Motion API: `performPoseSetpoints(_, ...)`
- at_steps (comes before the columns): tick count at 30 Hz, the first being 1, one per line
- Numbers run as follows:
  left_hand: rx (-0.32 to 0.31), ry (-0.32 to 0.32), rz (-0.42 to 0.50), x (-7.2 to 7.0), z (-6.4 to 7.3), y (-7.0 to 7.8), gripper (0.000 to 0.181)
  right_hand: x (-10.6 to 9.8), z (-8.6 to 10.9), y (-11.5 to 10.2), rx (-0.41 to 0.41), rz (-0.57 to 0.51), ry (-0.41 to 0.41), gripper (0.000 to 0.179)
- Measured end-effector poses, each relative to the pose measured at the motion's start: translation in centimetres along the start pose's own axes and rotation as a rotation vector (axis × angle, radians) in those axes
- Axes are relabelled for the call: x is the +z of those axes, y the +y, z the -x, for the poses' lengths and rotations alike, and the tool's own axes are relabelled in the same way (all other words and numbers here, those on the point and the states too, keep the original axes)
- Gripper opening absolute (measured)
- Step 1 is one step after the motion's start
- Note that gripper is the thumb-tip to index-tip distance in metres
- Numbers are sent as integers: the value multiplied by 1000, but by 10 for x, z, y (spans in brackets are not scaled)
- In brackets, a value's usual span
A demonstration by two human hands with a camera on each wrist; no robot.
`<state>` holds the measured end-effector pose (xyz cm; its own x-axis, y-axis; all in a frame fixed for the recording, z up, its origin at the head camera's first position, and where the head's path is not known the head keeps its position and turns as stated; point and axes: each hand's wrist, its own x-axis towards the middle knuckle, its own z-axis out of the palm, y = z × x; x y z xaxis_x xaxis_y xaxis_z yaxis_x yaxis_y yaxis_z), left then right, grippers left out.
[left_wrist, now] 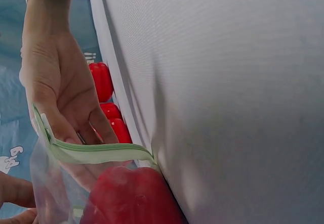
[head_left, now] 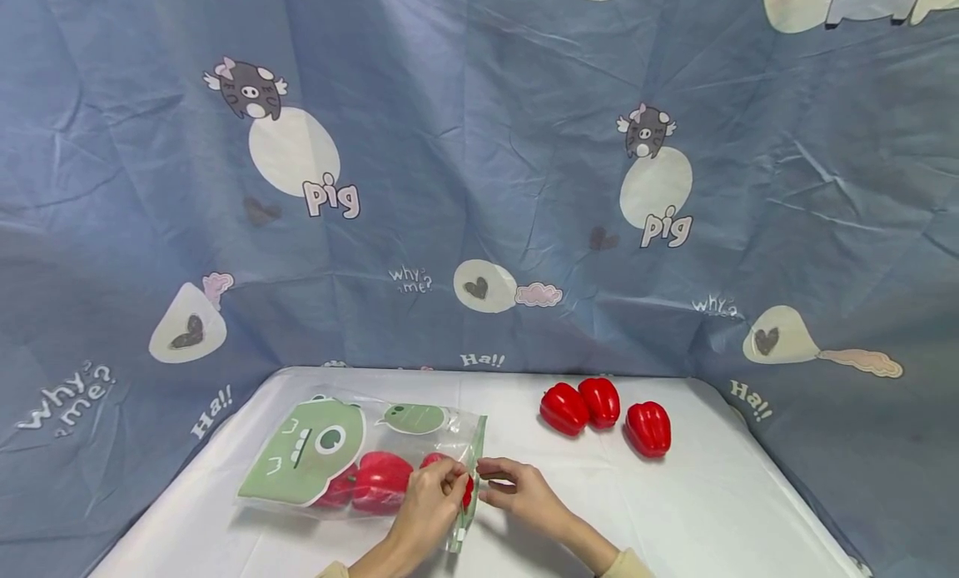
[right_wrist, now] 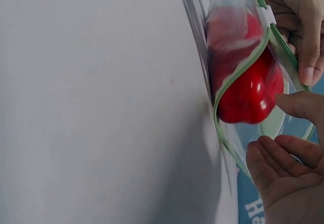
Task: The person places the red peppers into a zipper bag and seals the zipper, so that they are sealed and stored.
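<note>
A clear slider bag [head_left: 300,445] with a green cartoon print lies on its side on the white table, its green-edged mouth facing right. Inside are several red bell peppers [head_left: 382,482]; one pepper [right_wrist: 250,95] sits right at the gaping mouth. My left hand [head_left: 429,499] pinches the upper rim of that mouth between thumb and fingers. Just right of the opening is my right hand [head_left: 524,499], fingers and thumb spread apart with nothing between them. Its thumb is close to the pepper in the right wrist view; whether they touch, I cannot tell. A white slider [right_wrist: 266,16] sits on the zip edge.
Three more red bell peppers [head_left: 648,429] lie on the table [head_left: 719,511] at the back right, two of them side by side. Behind the table hangs a blue curtain [head_left: 479,145] with pig prints.
</note>
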<state>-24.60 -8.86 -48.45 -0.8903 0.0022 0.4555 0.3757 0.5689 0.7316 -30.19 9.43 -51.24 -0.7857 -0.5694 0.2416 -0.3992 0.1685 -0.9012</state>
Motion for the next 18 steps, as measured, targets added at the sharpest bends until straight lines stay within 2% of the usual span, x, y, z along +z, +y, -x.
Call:
performPoseSetpoints(8, -2, -9, 6, -1, 0, -1, 4, -6, 4, 2, 21, 9, 6, 42)
performPoseSetpoints(15, 12, 3, 0, 0, 0, -1, 4, -11, 13, -24, 20, -18, 10, 43)
performPoseSetpoints(18, 15, 7, -3, 1, -1, -1, 5, -15, 15, -25, 22, -16, 26, 42)
